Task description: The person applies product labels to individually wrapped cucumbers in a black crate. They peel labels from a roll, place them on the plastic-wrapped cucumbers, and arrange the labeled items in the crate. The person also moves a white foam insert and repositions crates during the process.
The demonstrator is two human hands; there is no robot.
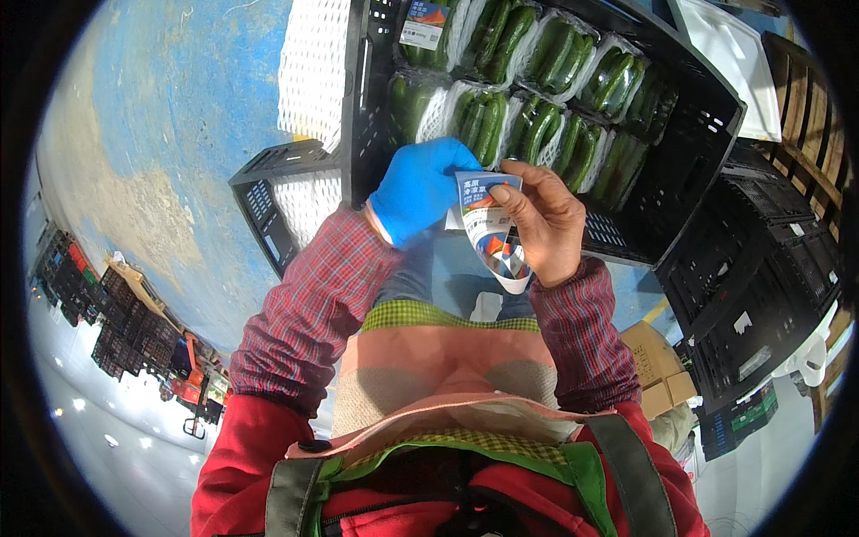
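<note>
My left hand (419, 188), in a blue glove, pinches the upper left of a strip of printed labels (490, 224). My bare right hand (541, 219) holds the same strip from the right, thumb pressed on its top label. The white backing strip curls down below my hands. Just beyond them stands a black plastic crate (707, 116) filled with packs of green cucumbers (537, 125) in white foam netting. One pack at the far left of the crate bears a label (422, 24).
A second black crate (268, 192) lined with white foam netting (313, 63) sits to the left. Stacked black crates (769, 295) and cardboard boxes (658, 362) stand at the right. The floor (179, 134) is blue, worn paint.
</note>
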